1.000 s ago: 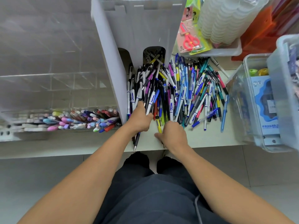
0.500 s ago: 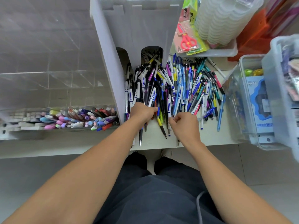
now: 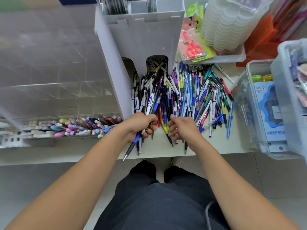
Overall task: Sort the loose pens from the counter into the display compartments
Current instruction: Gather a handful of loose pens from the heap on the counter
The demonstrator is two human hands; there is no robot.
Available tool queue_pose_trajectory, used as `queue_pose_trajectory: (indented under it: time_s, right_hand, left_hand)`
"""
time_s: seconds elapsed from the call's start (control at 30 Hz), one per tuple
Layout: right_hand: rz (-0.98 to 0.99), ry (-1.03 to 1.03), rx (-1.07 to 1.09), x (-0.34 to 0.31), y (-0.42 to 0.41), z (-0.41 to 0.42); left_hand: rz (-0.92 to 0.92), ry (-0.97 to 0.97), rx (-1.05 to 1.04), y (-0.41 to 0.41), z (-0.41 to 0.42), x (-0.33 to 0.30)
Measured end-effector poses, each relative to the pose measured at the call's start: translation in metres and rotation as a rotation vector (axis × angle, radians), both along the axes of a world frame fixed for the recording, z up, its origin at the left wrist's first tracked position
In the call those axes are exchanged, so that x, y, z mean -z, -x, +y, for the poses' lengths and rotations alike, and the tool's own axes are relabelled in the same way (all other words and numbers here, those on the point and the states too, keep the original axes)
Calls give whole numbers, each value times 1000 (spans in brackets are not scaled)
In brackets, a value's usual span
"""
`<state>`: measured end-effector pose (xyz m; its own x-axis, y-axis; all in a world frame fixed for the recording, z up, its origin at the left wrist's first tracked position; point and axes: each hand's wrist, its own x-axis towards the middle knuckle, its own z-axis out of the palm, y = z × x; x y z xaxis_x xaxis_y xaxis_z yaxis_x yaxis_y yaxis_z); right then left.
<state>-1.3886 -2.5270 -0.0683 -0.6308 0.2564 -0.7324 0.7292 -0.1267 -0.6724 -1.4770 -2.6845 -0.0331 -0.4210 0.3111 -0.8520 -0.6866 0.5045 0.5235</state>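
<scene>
A big heap of loose pens [image 3: 184,95] in many colours covers the counter [image 3: 216,145] in front of a grey display stand [image 3: 142,35]. My left hand [image 3: 139,124] grips a small bunch of pens [image 3: 132,146] whose tips stick out toward the counter's front edge. My right hand [image 3: 182,128] hovers at the heap's near edge with fingers loosely curled over a yellow and black pen [image 3: 167,133]; I cannot tell whether it holds anything. Two arched openings [image 3: 157,63] at the stand's base have pens spilling out.
A clear acrylic organiser [image 3: 49,90] on the left holds pastel markers [image 3: 79,127]. Red scissors [image 3: 192,47] in a pack and stacked plastic lids [image 3: 230,22] lie at the back right. Clear bins [image 3: 265,105] stand on the right. The counter's front edge runs just below my hands.
My left hand has gathered more pens and pulled them toward the counter's edge. My right hand has moved from the heap's near edge up and left toward my left hand.
</scene>
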Motion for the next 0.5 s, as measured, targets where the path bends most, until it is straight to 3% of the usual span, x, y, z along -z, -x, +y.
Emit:
queue_pose_trajectory:
  time_s: [0.17, 0.23, 0.4, 0.5]
  right_hand:
    - [64, 459, 34, -33, 28, 14]
    - [157, 525, 59, -48, 49, 13]
    - [222, 134, -48, -55, 95, -5]
    - [288, 31, 38, -42, 100, -11]
  left_hand:
    - [114, -79, 178, -7, -28, -28]
    - [175, -51, 304, -8, -36, -37]
    - [244, -15, 437, -1, -31, -41]
    - [268, 9, 429, 5, -17, -34]
